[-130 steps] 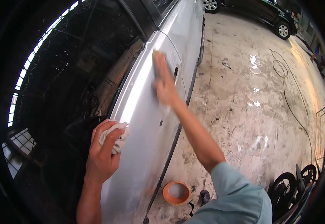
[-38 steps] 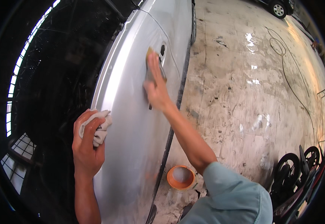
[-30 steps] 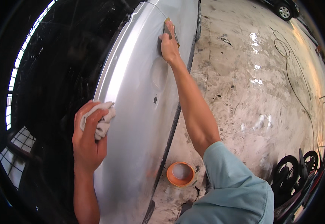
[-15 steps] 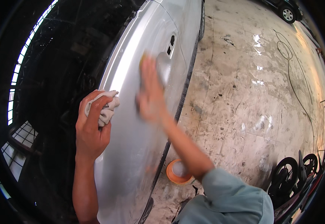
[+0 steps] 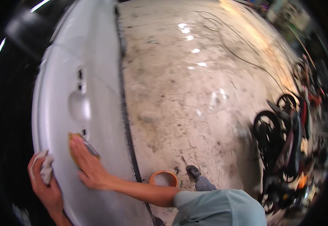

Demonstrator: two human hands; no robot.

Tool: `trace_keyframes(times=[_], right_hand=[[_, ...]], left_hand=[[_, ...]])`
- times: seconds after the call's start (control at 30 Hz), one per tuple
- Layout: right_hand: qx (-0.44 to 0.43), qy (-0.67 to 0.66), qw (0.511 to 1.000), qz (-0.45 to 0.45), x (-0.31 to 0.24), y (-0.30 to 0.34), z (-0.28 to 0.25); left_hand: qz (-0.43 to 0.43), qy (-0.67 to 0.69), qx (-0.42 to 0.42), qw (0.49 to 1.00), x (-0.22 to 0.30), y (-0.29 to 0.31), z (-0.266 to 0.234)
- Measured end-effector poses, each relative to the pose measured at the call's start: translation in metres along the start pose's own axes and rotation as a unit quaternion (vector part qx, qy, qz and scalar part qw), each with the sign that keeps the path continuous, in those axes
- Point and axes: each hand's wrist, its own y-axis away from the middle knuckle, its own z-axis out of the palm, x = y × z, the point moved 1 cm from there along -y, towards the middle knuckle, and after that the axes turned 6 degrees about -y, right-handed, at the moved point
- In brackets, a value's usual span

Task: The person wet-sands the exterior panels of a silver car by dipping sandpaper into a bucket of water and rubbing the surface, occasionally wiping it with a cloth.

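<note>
Under the outstretched fingers (image 5: 77, 149) of the right hand (image 5: 92, 172), one pad (image 5: 92, 149), grey with a yellow edge, lies flat against a silver-grey car panel (image 5: 107, 165). These fingers grasp the pad from above, laid long over its back. Half a second ago the pad was beside the scooped handle recess (image 5: 80, 106); it now sits on the near side of it. To the left of these fingers and slightly nearer, the left hand (image 5: 48, 191) has its own fingers closed around one whitish cloth (image 5: 46, 169) at the panel's edge, a grip unchanged from the earlier frames.

Just past the right fingertips is one small dark slot (image 5: 83, 132); farther out, beyond the recess, two dark openings (image 5: 80, 73).

To the right of the right fingers, on the stained floor (image 5: 194, 139), are one orange bucket (image 5: 152, 180) with greyish contents and, near it, one dark shoe (image 5: 193, 171). Well to the right stands at least one motorcycle (image 5: 293, 150), with two wheels distinct; the blur prevents a full count or the reading of any lettering. More of this area shows than half a second ago. Far beyond the fingers, one cable (image 5: 246, 61) loops across the floor.
</note>
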Motion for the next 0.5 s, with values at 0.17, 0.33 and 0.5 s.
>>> trace_keyframes(times=[0.17,0.33,0.5], right_hand=[[0.079,-0.007,0.996,0.038,0.0,-0.043,-0.025],[0.064,-0.033,0.997,0.019,-0.016,0.044,0.0],[0.102,0.001,0.994,0.049,0.008,-0.038,-0.019]], left_hand=[[0.048,-0.018,-0.032,0.998,0.003,0.0,-0.003],[0.06,-0.006,-0.027,0.998,-0.025,0.004,0.013],[0.057,-0.027,-0.034,0.997,0.001,0.002,0.0]])
